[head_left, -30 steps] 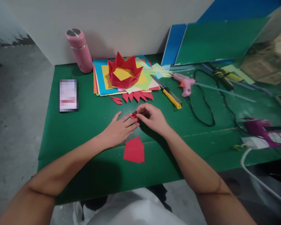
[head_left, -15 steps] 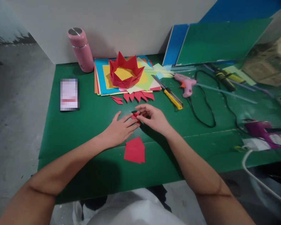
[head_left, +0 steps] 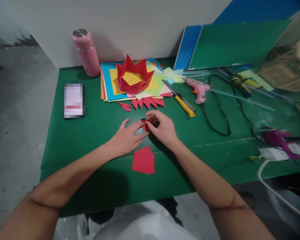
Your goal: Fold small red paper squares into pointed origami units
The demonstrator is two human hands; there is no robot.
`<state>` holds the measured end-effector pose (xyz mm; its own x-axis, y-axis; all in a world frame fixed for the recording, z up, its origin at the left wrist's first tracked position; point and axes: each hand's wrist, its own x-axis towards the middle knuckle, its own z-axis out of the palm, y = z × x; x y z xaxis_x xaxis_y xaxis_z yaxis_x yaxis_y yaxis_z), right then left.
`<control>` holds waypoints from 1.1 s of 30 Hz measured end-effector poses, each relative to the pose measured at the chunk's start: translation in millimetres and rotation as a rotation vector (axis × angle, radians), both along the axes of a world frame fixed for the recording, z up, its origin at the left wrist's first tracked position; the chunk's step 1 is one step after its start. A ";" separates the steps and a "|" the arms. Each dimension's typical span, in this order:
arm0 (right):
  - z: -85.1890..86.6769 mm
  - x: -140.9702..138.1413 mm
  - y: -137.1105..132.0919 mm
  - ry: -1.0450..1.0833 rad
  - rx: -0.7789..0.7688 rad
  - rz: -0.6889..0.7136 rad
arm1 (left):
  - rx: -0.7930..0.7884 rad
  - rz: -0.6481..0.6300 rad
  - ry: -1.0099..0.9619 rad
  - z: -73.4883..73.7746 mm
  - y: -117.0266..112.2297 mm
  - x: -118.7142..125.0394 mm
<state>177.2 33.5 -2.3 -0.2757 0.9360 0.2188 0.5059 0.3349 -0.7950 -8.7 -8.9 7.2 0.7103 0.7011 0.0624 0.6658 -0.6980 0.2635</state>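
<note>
A small piece of folded red paper (head_left: 145,126) lies on the table between my hands, partly covered by fingers. My left hand (head_left: 126,138) is flat with its fingers spread, the fingertips touching the paper's left side. From the right, my right hand (head_left: 163,128) pinches the paper between thumb and fingers. Nearer to me lies a loose stack of red paper squares (head_left: 143,160). Beyond the hands sit several folded red paper petals (head_left: 148,102), and behind them a red paper ring with pointed tips (head_left: 135,85) rests on coloured paper sheets (head_left: 109,83).
A yellow utility knife (head_left: 183,104) and a pink glue gun (head_left: 200,90) with a black cord lie to the right. A pink bottle (head_left: 87,55) stands at the back left, above a blurred-out rectangular object (head_left: 73,100). A power strip (head_left: 273,154) is at the right edge.
The fingers have shifted slightly on the small red paper, and my right hand has moved a little to the left. Everything else stays put.
</note>
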 end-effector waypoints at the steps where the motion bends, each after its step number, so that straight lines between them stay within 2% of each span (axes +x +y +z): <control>1: -0.4 0.6 0.1 0.010 0.002 0.002 | 0.004 0.000 -0.002 -0.2 -0.1 0.0; 5: -0.6 1.6 0.1 -0.009 0.005 0.011 | 0.004 0.000 0.003 -0.1 -0.6 -0.3; 10: -0.4 -0.2 0.5 -0.147 0.071 0.020 | -0.001 -0.003 0.014 -0.2 -0.6 -0.3; 18: -2.5 14.8 10.1 -0.287 0.198 0.213 | -0.003 -0.001 0.008 -1.4 -0.3 -0.9; 24: -3.5 20.5 14.8 -0.300 0.247 0.276 | -0.007 0.004 0.031 1.6 -0.3 -0.1; 33: -4.2 23.2 18.9 -0.288 0.299 0.297 | 0.036 -0.002 0.029 2.2 -0.2 -0.2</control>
